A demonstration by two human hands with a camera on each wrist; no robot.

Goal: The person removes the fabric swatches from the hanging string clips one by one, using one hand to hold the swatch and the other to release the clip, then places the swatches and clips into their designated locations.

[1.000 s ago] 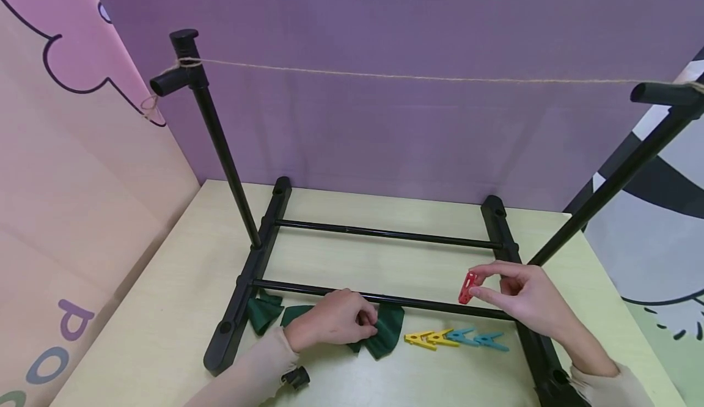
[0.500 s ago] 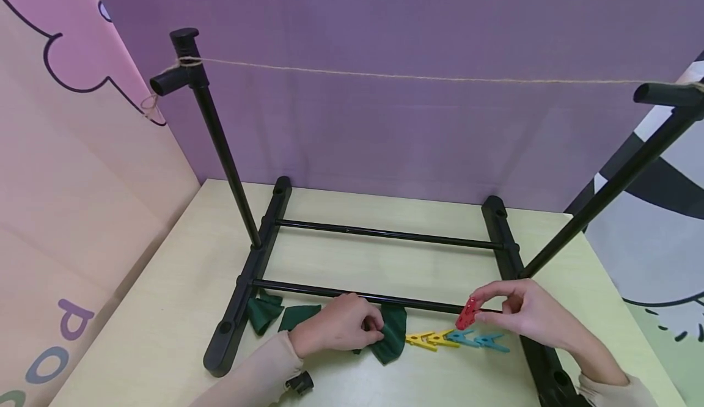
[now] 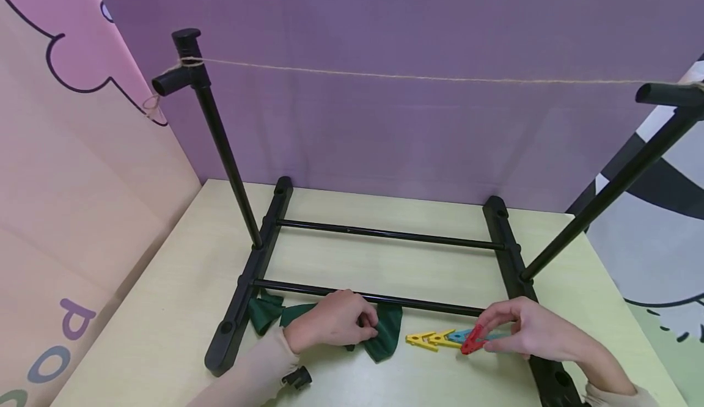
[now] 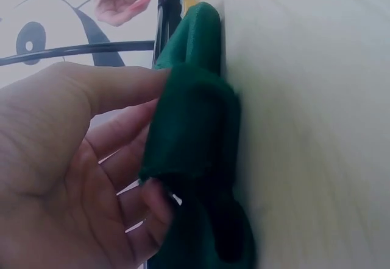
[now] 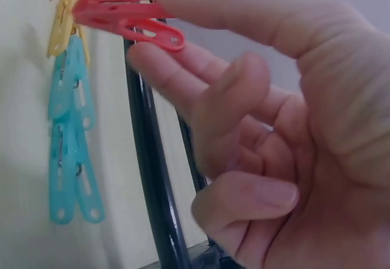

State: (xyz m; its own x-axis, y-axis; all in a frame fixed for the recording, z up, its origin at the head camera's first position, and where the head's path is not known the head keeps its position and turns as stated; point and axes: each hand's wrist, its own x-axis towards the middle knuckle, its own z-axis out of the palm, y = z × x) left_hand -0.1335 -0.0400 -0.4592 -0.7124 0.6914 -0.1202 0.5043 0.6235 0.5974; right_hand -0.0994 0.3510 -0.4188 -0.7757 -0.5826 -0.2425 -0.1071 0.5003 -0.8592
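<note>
A red clothespin (image 3: 472,341) is pinched between thumb and fingers of my right hand (image 3: 541,332). It hovers over a row of clothespins, partly covering the blue clothespins (image 5: 66,86) in the head view; yellow clothespins (image 3: 422,340) lie to its left. In the right wrist view the red clothespin (image 5: 113,10) has its legs between the fingers. My left hand (image 3: 334,320) holds a dark green cloth (image 3: 386,333) by the front bar. The left wrist view shows thumb and fingers gripping a fold of this cloth (image 4: 189,123); part of it is hidden behind the hand.
A black frame (image 3: 258,260) stands on the pale table (image 3: 165,309), with two posts and a front bar (image 3: 429,304). A thin string (image 3: 385,76) runs between the post tops. A purple wall (image 3: 385,132) rises behind.
My right hand has come down and toward me with the red clothespin, from above the front bar to the row of clothespins. The left hand has stayed nearly in place on the cloth.
</note>
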